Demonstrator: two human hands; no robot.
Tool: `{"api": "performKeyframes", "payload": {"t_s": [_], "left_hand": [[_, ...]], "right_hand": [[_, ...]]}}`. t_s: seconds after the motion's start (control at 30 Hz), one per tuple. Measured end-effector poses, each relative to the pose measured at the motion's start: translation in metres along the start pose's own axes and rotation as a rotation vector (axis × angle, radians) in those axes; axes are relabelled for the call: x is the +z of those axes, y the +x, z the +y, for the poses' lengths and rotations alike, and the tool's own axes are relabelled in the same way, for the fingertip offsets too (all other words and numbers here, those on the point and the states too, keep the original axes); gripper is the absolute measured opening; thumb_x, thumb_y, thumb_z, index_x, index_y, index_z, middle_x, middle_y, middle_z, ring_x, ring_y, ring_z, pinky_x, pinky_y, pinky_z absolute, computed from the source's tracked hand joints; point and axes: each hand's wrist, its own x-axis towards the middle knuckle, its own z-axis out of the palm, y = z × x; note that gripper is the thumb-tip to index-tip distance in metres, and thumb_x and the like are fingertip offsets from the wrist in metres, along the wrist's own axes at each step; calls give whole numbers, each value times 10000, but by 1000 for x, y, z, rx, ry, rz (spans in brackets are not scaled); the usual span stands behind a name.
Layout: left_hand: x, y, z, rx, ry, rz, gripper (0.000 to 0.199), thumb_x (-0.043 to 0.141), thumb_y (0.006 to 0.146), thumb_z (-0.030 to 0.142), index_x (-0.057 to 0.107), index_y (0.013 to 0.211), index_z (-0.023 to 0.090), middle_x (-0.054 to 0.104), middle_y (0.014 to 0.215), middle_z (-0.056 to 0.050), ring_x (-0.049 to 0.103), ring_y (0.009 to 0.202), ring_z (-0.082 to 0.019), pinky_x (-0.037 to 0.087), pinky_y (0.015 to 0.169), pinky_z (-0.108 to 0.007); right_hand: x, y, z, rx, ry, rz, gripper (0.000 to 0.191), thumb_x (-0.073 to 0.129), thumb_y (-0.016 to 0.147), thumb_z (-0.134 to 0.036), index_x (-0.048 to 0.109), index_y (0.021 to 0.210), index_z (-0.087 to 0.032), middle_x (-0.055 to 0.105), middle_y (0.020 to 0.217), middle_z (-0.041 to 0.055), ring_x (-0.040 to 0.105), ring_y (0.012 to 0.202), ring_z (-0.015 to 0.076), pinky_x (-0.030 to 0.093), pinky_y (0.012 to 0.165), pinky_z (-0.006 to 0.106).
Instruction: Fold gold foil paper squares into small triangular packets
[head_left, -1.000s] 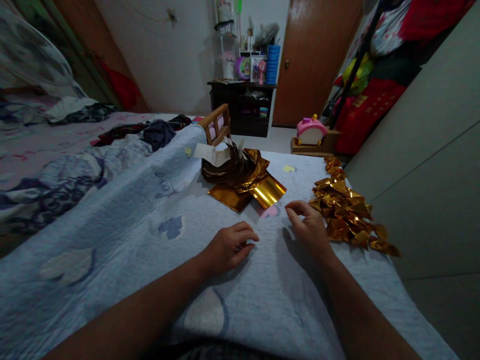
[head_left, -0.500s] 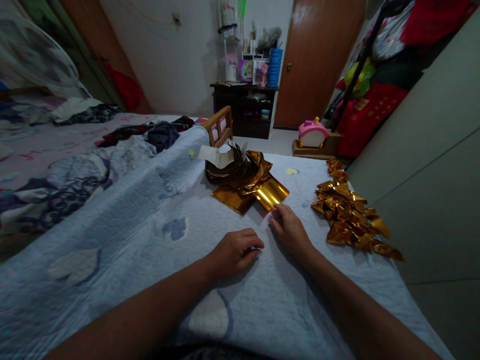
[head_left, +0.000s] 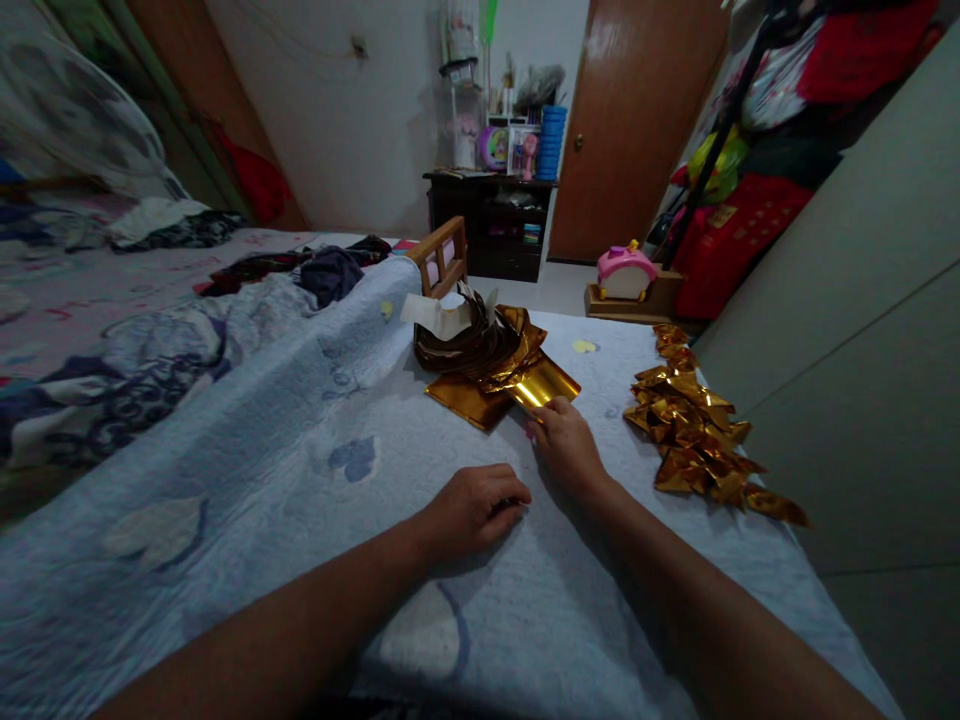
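A fanned stack of gold foil paper (head_left: 480, 345) lies on the light blue quilt (head_left: 285, 500), with shiny sheets sticking out toward me. My right hand (head_left: 566, 440) is at the near edge of the bright gold sheet (head_left: 549, 385), thumb and fingers pinched on it. Nearer to me, my left hand (head_left: 480, 505) rests on the quilt with its fingers curled and the thumb close to them; nothing can be made out in it. On the right lies a pile of folded gold foil pieces (head_left: 694, 430).
A wooden rail (head_left: 442, 255) stands behind the stack. Crumpled clothes and bedding (head_left: 165, 350) lie on the left. Beyond the bed are a dark cabinet (head_left: 487, 225), a pink toy (head_left: 626, 272) and a red suitcase (head_left: 739, 240). A pale panel (head_left: 862, 330) borders the right side.
My right hand has moved slightly left and its fingers have closed on the bright sheet's edge. The fingers of my left hand are curled a little more.
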Motion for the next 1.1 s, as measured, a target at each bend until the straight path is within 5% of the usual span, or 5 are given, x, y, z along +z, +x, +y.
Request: {"api": "performKeyframes", "payload": {"t_s": [0.4,0.73,1.1], "left_hand": [[0,1,0,-10,20,-19,151,560,909,140,706,949,142,684,842,-63,639,774,-167,480,709,-264],[0,0,2,-8,46,-45,131,560,924,188,684,946,154,652,815,-47,611,751,-163,452,690,-266],[-1,5,25,69,524,-340,183,608,940,325,609,1080,207,645,1007,-63,582,867,-228,471,731,-345]], "right_hand": [[-17,14,16,13,163,-31,219,579,903,-142,779,816,-161,734,850,78,634,811,195,405,734,274],[-19,18,23,106,320,-30,294,631,852,-282,687,582,-179,633,538,-6,537,538,132,321,544,250],[-16,13,16,136,378,29,329,622,846,-320,636,548,-181,586,534,-4,522,560,139,312,560,261]]}}
